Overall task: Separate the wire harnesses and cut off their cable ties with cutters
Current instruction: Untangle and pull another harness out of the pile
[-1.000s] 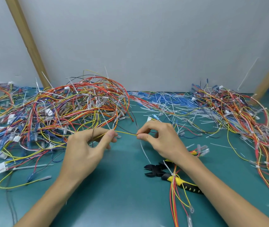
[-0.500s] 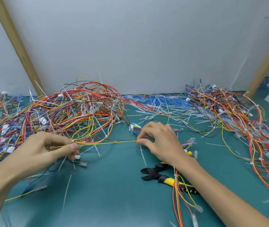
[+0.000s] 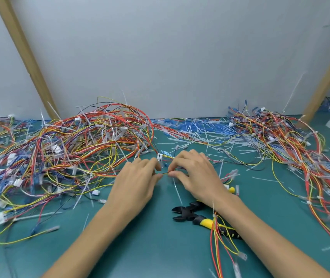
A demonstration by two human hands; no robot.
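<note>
On the green counter (image 3: 160, 247), a big tangle of wire harnesses (image 3: 69, 153) lies at the left. The left hand (image 3: 134, 185) and right hand (image 3: 196, 177) both pinch one yellow wire (image 3: 165, 173) stretched between them. The cutters (image 3: 188, 214) lie by the right wrist.

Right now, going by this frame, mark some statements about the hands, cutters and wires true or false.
1. The left hand and right hand pinch one wire between them. True.
2. The right hand holds the cutters. False: they lie on the table, beside the right wrist.
3. The cutters' handles are red. False: yellow and black.
4. Wires lie heaped in a left pile and a right pile. True.
</note>
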